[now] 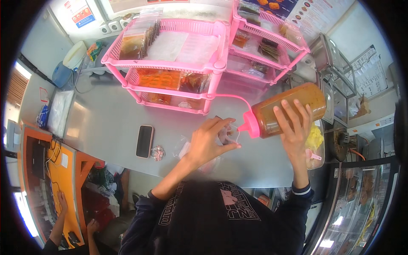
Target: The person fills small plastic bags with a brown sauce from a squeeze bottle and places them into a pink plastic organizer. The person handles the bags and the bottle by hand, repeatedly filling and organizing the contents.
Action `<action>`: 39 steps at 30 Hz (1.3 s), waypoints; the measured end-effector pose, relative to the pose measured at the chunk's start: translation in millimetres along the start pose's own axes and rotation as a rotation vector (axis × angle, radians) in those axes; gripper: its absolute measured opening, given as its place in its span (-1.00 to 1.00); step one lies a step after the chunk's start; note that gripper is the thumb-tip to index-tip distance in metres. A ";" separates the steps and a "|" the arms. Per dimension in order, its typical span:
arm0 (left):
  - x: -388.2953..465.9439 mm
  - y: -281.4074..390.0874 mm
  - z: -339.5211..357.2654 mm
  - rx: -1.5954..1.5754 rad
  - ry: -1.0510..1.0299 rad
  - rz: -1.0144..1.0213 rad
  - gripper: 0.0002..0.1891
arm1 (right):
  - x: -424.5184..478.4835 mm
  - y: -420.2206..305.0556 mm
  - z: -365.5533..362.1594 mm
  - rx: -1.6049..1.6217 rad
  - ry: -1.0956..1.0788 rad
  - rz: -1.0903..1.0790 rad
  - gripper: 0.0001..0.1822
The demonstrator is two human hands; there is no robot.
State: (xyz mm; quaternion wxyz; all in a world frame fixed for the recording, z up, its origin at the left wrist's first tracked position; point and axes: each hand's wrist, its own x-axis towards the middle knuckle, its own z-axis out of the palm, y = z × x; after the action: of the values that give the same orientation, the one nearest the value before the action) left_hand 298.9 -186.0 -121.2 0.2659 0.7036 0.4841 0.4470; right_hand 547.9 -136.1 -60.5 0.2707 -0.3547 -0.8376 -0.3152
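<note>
My right hand (295,129) grips a clear squeeze bottle (290,106) of brown-orange sauce, tilted nearly on its side. Its pink nozzle cap (251,125) points left, with the tip at the mouth of a small clear plastic bag (228,134). Thumb and fingers of my left hand (208,138) spread the rim of that bag. What the bag holds is mostly hidden by my fingers. More clear plastic (183,148) lies on the steel table beneath my left wrist.
Pink tiered racks (220,63) with sauce packets stand at the back. A phone (145,141) and a bundle of small wrapped pieces (158,153) lie left. A tub of yellow food (315,143) with a pink scoop sits right. Another person's hand (62,200) rests on the orange counter (65,172).
</note>
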 end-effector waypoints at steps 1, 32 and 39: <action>0.2 -2.0 1.3 0.003 0.001 0.007 -0.36 | -0.1 0.0 -0.2 -0.009 -0.012 -0.008 -0.58; 9.4 -2.8 4.8 -0.060 0.011 -0.010 -0.41 | -62.6 -8.6 65.0 0.683 0.042 0.941 -0.04; 8.4 -6.8 15.0 -0.069 -0.024 -0.044 -0.39 | -101.0 -2.6 103.4 0.953 0.292 1.260 0.01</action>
State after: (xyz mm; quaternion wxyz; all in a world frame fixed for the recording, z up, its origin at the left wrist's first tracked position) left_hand 310.3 -174.7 -130.4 0.3058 0.6885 0.4807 0.4487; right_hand 582.9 -105.8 -197.4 0.6268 -0.5622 -0.4805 0.2452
